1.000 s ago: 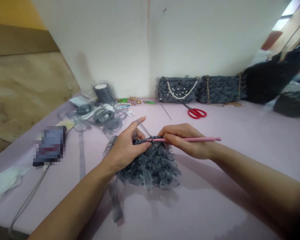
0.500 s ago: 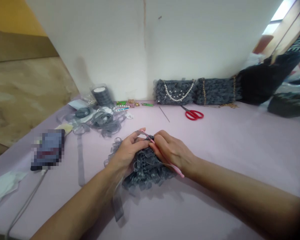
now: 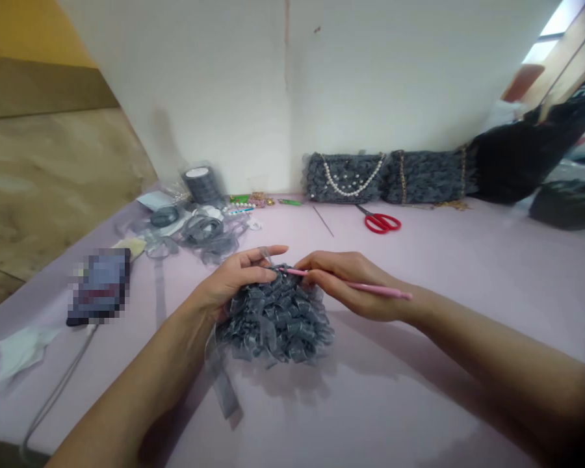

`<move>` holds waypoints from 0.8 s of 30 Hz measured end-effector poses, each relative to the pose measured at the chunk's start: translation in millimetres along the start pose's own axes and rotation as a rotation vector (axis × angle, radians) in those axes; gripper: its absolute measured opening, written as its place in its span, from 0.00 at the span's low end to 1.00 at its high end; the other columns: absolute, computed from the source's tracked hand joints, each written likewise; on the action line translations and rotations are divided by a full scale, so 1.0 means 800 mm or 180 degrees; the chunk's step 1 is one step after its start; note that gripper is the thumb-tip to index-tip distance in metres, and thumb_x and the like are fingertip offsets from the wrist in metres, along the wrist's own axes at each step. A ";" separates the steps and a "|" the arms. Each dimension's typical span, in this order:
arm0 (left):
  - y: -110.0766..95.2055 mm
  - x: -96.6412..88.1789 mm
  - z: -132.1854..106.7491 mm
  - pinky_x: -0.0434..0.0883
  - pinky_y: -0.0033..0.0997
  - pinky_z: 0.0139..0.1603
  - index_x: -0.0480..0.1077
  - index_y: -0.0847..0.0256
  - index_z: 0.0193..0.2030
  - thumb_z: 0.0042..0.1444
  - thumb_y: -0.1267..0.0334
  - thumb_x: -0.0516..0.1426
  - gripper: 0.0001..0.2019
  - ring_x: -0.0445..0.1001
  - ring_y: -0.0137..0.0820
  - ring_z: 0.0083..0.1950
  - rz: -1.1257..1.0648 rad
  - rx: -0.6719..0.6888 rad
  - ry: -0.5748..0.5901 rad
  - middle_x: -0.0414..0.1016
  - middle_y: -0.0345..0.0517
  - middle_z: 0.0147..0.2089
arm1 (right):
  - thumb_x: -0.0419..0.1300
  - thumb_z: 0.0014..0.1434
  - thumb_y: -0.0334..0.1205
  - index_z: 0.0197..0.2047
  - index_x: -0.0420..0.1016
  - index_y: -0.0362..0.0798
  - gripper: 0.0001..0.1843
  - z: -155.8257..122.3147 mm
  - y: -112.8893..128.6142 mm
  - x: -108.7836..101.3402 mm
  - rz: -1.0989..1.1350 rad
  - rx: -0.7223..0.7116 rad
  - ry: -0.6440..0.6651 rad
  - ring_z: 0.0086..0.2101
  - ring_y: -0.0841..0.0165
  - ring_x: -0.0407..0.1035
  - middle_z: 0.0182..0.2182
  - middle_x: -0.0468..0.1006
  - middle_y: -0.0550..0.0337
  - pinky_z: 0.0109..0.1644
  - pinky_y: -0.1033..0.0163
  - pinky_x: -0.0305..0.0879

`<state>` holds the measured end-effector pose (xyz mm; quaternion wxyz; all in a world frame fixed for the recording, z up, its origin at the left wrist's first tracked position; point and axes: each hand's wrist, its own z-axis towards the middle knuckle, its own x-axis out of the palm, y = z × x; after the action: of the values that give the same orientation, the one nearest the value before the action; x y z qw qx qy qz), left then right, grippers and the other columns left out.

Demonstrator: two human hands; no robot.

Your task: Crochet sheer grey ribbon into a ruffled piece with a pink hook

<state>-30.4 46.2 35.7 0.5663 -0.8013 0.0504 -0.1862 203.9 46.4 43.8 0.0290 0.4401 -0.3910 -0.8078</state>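
Observation:
A ruffled piece of grey ribbon crochet (image 3: 283,318) hangs just above the table, its top edge pinched by my left hand (image 3: 238,276). Grey sheer ribbon (image 3: 224,383) trails down below my left wrist, and a strand of it loops over my left index finger, which is stretched out. My right hand (image 3: 351,279) grips a pink crochet hook (image 3: 375,288) like a pen. The hook lies nearly level, its tip at the top edge of the crochet beside my left thumb. Whether the tip is inside a stitch is too small to tell.
Red-handled scissors (image 3: 383,223) and a thin metal needle (image 3: 323,221) lie beyond my hands. Two ruffled grey bags (image 3: 344,179) lean on the wall. Loose ribbon (image 3: 202,234), a ribbon spool (image 3: 202,185) and a blurred device (image 3: 100,286) with a cable (image 3: 61,390) are at left.
The crochet piece has turned so its ruffled face shows more fully. The pink hook has swung from steeply slanted to nearly level, and my left index finger has straightened.

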 end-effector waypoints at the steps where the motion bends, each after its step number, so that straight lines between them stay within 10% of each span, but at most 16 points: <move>1: -0.001 -0.001 -0.001 0.62 0.22 0.28 0.72 0.61 0.55 0.43 0.70 0.66 0.29 0.68 0.21 0.26 -0.0012 -0.0016 0.0024 0.69 0.35 0.27 | 0.46 0.69 0.38 0.43 0.72 0.44 0.14 0.000 0.002 -0.003 0.0149 0.0154 0.0048 0.34 0.71 0.71 0.35 0.77 0.57 0.38 0.66 0.65; 10: 0.011 0.024 -0.005 0.69 0.35 0.46 0.73 0.60 0.53 0.45 0.68 0.67 0.26 0.77 0.34 0.41 -0.0034 -0.0103 0.0391 0.80 0.47 0.41 | 0.51 0.66 0.45 0.25 0.59 0.47 0.19 0.006 0.001 0.023 0.0622 0.0704 -0.0711 0.22 0.76 0.57 0.21 0.63 0.67 0.24 0.70 0.53; 18: 0.001 0.015 -0.009 0.63 0.35 0.54 0.71 0.59 0.57 0.59 0.56 0.58 0.20 0.72 0.35 0.49 0.2013 0.1149 -0.0370 0.78 0.46 0.45 | 0.49 0.67 0.44 0.25 0.54 0.48 0.20 0.005 -0.003 0.029 -0.0039 0.0547 -0.0829 0.20 0.77 0.51 0.18 0.56 0.69 0.22 0.70 0.47; 24: 0.024 0.049 -0.009 0.66 0.28 0.48 0.61 0.61 0.64 0.54 0.65 0.61 0.30 0.73 0.29 0.44 0.0514 0.0975 -0.0493 0.76 0.43 0.44 | 0.47 0.67 0.40 0.29 0.54 0.49 0.14 0.000 -0.014 0.051 -0.1775 -0.0052 -0.1123 0.19 0.75 0.48 0.20 0.59 0.67 0.22 0.67 0.44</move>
<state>6.2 21.8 29.8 0.6969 -0.7111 0.0418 -0.0834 182.4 38.8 8.4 -0.2579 0.3833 -0.2480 -0.8515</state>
